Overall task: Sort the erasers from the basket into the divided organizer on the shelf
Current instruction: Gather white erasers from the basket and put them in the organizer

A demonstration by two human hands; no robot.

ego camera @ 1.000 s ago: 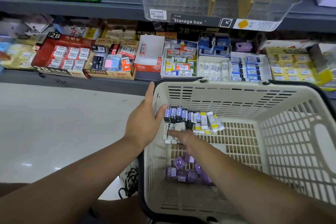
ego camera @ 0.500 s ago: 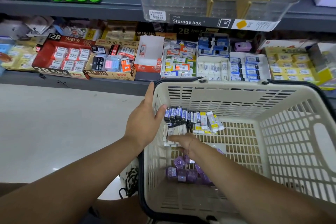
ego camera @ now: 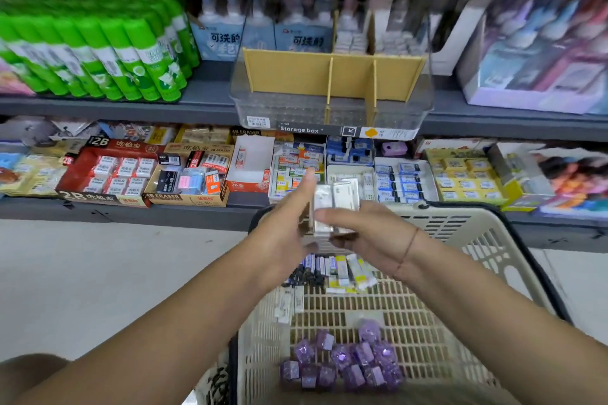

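Now the white erasers (ego camera: 335, 204) are up out of the basket (ego camera: 467, 212), where 1 second ago both hands were down among them. The right hand (ego camera: 365, 240) cups the stack from below, thumb across its front, and the blurred left hand (ego camera: 283, 220) seems to press flat-fingered against its side. With the divided organizer (ego camera: 332, 76) on the shelf now in view, its 3 front compartments bare, I judge the first delivery under way; the blue-and-yellow erasers (ego camera: 332, 268) and purple erasers (ego camera: 345, 365) still lie in the basket.
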